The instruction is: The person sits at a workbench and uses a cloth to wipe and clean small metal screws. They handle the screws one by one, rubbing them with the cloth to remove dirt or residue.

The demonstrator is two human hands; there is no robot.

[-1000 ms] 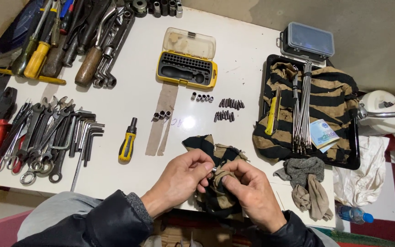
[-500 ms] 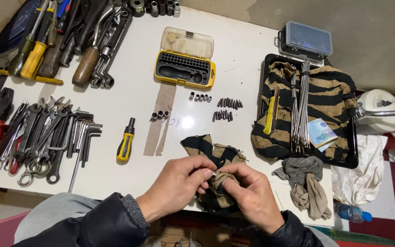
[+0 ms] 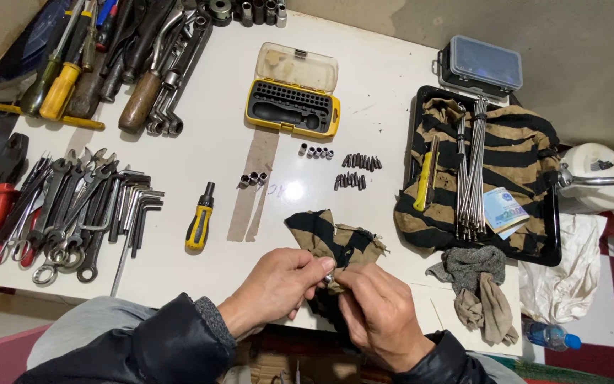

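Both hands meet at the near edge of the white worktop (image 3: 179,163). The left hand (image 3: 278,288) has its grip pinched shut, thumb and forefinger closed on a small metal piece (image 3: 327,279) that glints between the fingertips; what kind of piece it is cannot be told, it is too small. The right hand (image 3: 378,316) presses in from the other side, its fingertips touching the same piece and its grip closed over a fold of the striped black-and-tan cloth (image 3: 335,242), which lies under and just beyond both hands and hangs down past the worktop edge beneath them.

Beyond the grip, slightly left, lie two strips of brown tape (image 3: 254,181) with three small sockets (image 3: 252,178) on them. Further left is a yellow-and-black stubby screwdriver (image 3: 200,219), then a spread of hex keys (image 3: 133,213) and spanners (image 3: 58,213). Straight ahead of the grip sit rows of dark screwdriver bits (image 3: 355,171), and further out an open yellow bit case (image 3: 291,107). To the right of the grip, near it, lie crumpled grey rags (image 3: 474,288). Beyond them is a black tray (image 3: 552,249) lined with more striped cloth and holding a bundle of long metal rods (image 3: 470,171).
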